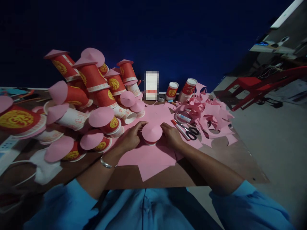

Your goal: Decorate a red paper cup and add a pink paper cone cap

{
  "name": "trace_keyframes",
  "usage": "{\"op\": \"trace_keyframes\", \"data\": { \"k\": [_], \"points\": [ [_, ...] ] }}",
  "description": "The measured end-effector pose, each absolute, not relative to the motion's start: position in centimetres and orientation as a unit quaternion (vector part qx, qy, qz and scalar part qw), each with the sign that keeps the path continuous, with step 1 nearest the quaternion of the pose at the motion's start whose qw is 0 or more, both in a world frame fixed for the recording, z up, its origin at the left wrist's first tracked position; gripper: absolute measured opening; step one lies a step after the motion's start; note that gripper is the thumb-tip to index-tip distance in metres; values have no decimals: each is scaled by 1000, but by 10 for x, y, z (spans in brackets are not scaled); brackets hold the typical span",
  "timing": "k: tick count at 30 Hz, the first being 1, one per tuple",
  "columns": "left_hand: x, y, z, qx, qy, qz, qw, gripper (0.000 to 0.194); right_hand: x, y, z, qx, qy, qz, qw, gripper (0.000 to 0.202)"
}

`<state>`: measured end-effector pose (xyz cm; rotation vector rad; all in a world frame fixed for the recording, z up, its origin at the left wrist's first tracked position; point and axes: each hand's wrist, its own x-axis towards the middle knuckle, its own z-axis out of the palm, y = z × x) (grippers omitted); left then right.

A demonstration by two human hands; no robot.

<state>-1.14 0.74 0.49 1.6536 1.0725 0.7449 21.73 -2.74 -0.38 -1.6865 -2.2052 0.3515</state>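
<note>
A shallow pink paper cone (pixel 152 130) sits point-up on a small red paper cup (pixel 151 143), which stands on pink paper sheets (pixel 153 158) in front of me. From the left, my left hand (pixel 131 137) has its fingers curled in at the cone's edge. On the opposite side my right hand (pixel 172 136) pinches near the rim, its fingertips partly behind the cone. Most of the cup is hidden under the cone. Right of my right hand lie black-handled scissors (pixel 192 130) and a red-and-white marker (pixel 180 130).
Many cone-topped paper cups (pixel 94 78) are piled at the left. Pink paper offcuts (pixel 212 111) heap up on the right, beside a stack of red cups (pixel 189 89) and another cup (pixel 172 91). A tape roll (pixel 182 117) lies nearby. A red stool (pixel 244 84) stands beyond the table.
</note>
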Motion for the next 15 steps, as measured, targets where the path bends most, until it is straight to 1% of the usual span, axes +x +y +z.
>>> {"op": "trace_keyframes", "data": {
  "k": [3, 6, 8, 12, 15],
  "points": [
    [-15, 7, 14, 688, 445, 242, 519, 63, 216, -27, -3, -599, -778, 118, 147, 14],
    [-20, 7, 21, 716, 427, 205, 513, 71, 216, -28, -3, -599, -781, 114, 136, 14],
    [-22, 6, 25, 742, 403, 200, 498, 76, 216, -28, -2, -598, -783, 112, 131, 14],
    [-18, 1, 29, 767, 380, 213, 472, 78, 216, -29, 1, -596, -785, 110, 126, 15],
    [-11, -1, 28, 757, 400, 230, 463, 75, 215, -28, 2, -597, -785, 108, 124, 15]
  ]
}}
